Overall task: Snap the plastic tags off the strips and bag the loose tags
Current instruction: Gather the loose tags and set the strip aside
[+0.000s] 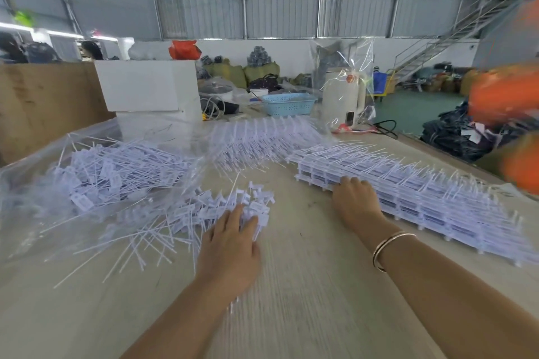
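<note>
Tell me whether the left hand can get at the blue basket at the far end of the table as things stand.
Probably not. The left hand rests on loose tags near the front, while the blue basket sits at the table's far end, beyond a spread of strips. It looks too far without leaning over.
</note>
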The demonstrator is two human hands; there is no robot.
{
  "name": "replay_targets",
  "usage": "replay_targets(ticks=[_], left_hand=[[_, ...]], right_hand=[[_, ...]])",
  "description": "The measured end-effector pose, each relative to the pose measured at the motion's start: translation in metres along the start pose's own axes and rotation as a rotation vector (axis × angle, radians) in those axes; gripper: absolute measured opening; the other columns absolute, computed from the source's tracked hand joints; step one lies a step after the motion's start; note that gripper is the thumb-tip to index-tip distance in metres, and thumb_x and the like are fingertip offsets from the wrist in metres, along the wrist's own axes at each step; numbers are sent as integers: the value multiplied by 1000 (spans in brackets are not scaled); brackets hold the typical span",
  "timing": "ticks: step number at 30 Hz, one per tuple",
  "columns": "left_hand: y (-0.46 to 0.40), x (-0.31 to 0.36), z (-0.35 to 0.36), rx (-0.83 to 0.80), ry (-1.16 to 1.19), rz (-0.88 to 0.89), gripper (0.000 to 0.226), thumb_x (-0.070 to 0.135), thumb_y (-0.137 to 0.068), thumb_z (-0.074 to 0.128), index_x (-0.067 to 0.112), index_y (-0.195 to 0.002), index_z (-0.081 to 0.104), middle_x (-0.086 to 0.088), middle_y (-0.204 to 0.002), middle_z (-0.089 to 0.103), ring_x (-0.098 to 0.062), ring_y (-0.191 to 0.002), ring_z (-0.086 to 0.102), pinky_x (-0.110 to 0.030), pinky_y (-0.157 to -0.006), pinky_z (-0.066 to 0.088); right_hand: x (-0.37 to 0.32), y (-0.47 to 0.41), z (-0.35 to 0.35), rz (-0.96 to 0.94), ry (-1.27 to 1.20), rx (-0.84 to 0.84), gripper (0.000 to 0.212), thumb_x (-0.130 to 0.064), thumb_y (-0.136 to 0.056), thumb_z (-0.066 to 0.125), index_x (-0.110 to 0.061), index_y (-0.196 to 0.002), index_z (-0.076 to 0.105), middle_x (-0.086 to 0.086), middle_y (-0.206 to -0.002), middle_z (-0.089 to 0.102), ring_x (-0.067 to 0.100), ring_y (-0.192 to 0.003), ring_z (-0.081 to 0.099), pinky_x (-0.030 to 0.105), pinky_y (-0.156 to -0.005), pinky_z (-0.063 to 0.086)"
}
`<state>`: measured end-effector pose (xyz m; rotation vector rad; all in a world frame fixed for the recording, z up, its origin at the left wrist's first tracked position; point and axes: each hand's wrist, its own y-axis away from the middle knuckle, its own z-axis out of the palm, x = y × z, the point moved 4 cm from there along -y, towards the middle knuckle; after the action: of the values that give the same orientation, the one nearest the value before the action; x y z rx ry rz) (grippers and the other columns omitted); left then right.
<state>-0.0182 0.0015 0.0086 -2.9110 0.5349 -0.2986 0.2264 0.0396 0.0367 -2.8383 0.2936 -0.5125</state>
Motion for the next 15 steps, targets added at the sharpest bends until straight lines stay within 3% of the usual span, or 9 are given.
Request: replay_targets(ticks=[6, 9, 13, 15], left_hand=[[-3, 0, 2, 2, -20, -6, 54, 38, -98, 29, 33, -149, 14, 6, -158, -10, -19, -145, -4, -41, -116, 7], [-4, 1, 2, 1, -20, -9, 53, 38, -98, 30, 33, -149, 15, 6, -158, -9, -19, -145, -3, -42, -116, 7], [-5, 3, 2, 13, -14, -6, 54, 39, -97, 30, 33, -148, 16, 6, -159, -8, -19, -145, -4, -42, -116, 6], [-5, 2, 1, 35, -9, -15, 54, 42, -96, 30, 33, -148, 17, 5, -159, -6, -18, -145, -4, -41, -116, 4]], right_hand=[[3, -3, 3, -23, 91, -9, 30, -7, -96, 38, -5, -121, 54, 15, -118, 56, 31, -108, 53, 37, -85, 43], [0, 3, -1, -12, 32, 19, 28, -10, -95, 39, -10, -123, 45, 12, -114, 61, 31, -106, 56, 39, -86, 41], [-8, 9, -12, -17, -108, 51, 37, -6, -93, 41, -13, -129, 38, 9, -113, 56, 30, -95, 63, 33, -56, 35], [-17, 12, -24, -7, -159, 16, 40, -7, -94, 40, -13, -133, 38, 10, -123, 50, 31, -98, 63, 32, -52, 33]])
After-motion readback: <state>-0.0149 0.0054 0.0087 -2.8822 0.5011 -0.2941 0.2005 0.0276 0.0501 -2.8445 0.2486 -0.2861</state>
